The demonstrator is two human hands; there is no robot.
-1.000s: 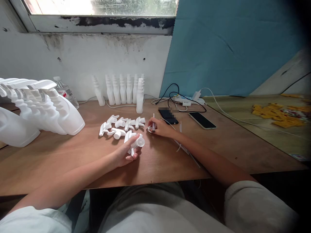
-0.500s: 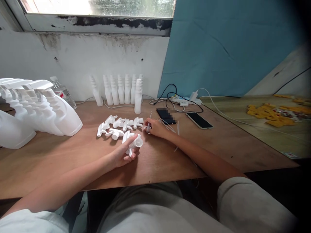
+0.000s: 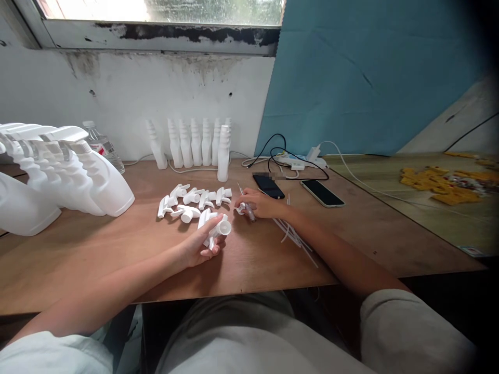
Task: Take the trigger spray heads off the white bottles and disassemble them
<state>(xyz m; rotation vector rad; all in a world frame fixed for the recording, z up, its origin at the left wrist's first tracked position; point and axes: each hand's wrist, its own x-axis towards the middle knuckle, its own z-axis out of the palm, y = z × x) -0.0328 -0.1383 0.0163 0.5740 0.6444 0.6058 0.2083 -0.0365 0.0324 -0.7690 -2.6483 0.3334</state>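
Observation:
My left hand [image 3: 198, 248] rests on the wooden table [image 3: 117, 249] and is closed around a white spray trigger head [image 3: 218, 227], its round collar pointing right. My right hand [image 3: 260, 204] lies just right of it, fingers pinched on a thin clear dip tube [image 3: 246, 203] that slants up to the left. A row of several loose white trigger heads [image 3: 191, 200] lies just beyond my left hand. More thin white tubes [image 3: 294, 235] lie under and beside my right forearm.
Small white bottles [image 3: 195, 143] stand along the back wall. Large white bottles [image 3: 58, 171] lie stacked at the left beside a clear water bottle [image 3: 102, 145]. Two phones [image 3: 268, 186] [image 3: 323, 192] and charger cables [image 3: 288, 156] lie right of centre. Yellow pieces [image 3: 440, 184] lie far right.
My right hand has shifted slightly right and toward me, tilting the tube from upright to slanted. My left hand has stayed put with the trigger head.

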